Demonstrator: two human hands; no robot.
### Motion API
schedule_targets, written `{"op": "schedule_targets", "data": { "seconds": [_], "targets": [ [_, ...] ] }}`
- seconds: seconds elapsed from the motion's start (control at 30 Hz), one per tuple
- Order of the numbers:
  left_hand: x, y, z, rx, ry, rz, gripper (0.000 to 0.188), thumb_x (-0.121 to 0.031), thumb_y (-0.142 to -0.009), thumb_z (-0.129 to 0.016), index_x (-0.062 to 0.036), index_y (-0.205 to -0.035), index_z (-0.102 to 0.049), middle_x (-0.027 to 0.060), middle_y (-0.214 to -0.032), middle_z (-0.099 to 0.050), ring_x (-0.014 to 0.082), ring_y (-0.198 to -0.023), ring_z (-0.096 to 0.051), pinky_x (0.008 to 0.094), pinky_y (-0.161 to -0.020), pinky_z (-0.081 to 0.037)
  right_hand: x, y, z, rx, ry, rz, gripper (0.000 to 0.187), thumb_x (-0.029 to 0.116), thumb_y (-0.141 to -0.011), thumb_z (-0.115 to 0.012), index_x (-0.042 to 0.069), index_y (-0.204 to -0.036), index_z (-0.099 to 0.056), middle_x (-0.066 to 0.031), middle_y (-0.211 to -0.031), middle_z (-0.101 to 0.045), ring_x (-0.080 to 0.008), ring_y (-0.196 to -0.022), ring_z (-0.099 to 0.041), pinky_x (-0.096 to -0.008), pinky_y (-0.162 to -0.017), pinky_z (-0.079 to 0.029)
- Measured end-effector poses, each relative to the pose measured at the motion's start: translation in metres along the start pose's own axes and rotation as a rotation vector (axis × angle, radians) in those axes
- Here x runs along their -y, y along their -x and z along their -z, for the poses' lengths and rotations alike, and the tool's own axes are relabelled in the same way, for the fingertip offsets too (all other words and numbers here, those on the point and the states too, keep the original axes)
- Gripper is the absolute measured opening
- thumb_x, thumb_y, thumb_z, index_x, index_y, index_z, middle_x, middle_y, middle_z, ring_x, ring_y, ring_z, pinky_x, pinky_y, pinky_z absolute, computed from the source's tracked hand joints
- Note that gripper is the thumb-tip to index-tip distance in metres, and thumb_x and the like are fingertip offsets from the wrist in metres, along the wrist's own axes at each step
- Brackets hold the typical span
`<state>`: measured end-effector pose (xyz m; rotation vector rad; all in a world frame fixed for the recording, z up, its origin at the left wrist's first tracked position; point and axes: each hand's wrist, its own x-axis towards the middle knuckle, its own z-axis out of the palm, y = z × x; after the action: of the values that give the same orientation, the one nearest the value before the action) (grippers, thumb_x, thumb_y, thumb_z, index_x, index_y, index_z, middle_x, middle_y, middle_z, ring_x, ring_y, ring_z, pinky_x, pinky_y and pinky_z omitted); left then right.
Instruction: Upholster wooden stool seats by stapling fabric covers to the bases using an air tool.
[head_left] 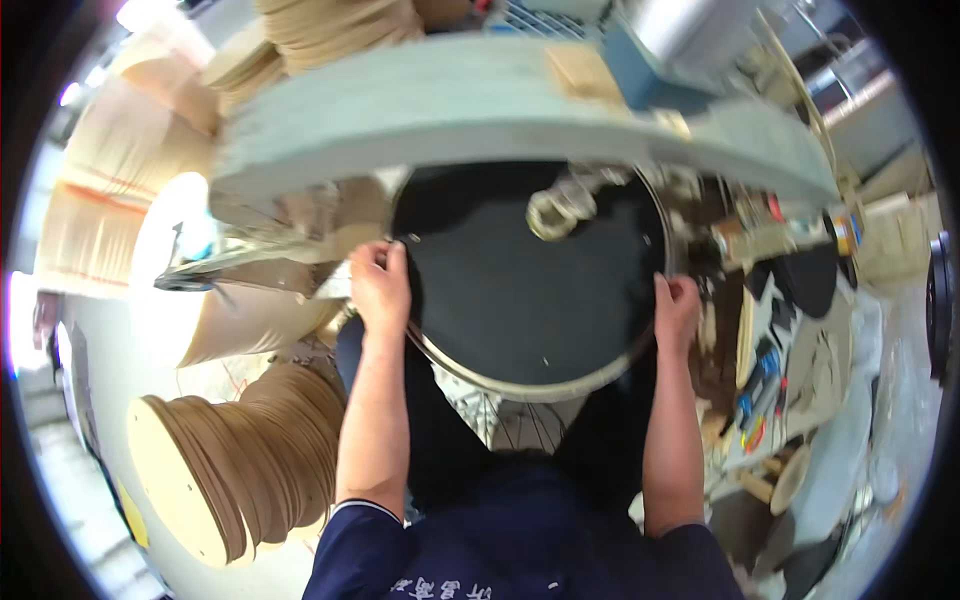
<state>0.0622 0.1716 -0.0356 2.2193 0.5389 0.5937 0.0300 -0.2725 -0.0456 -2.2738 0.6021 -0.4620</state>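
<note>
A large round black disc (520, 300) with a pale rim lies in front of me, above my knees. My left hand (380, 290) is at its left edge, thumb and fingers pinched together on the rim. Across from it, my right hand (677, 312) has its fingers closed at the right edge; what sits between the fingertips is too small to make out. A shiny metal machine part with a pale ring (560, 212) stands over the far half of the disc. The disc's far edge is partly hidden under a machine arm.
A thick grey-green machine arm (450, 110) spans the far side. Stacks of brown round pieces (270, 450) stand at the lower left, beside wrapped rolls (130, 220). On the right, several hand tools (762, 390) lie on a cluttered surface. A blue bin (655, 70) stands behind the arm.
</note>
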Motion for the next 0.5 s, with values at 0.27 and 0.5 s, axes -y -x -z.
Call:
{"op": "schedule_targets", "data": {
  "seconds": [0.27,0.5],
  "targets": [
    [-0.03,0.03,0.02,-0.077,-0.078,-0.596,0.022,-0.013,-0.096,-0.078,-0.0029,-0.114,-0.071,0.0146,-0.108,-0.071,0.0395,-0.104,-0.066,0.0484,-0.096,-0.051,0.012,0.001,-0.007,0.0,-0.056,-0.118,0.04,0.038,-0.094,-0.083,0.004,-0.11,-0.068,-0.0098,-0.09,-0.072,-0.0248,-0.081,-0.071,-0.0393,-0.08,-0.056],
    [-0.052,0.153,0.052,0.695,0.059,-0.952,0.043,-0.019,-0.09,-0.082,-0.0064,-0.13,-0.075,0.0122,-0.134,-0.071,0.0331,-0.129,-0.065,0.0506,-0.114,-0.047,0.001,0.001,-0.014,0.02,-0.035,-0.098,0.042,0.04,-0.092,-0.082,0.007,-0.111,-0.064,-0.0108,-0.088,-0.071,-0.0349,-0.084,-0.072,-0.0461,-0.08,-0.055]
  ]
}}
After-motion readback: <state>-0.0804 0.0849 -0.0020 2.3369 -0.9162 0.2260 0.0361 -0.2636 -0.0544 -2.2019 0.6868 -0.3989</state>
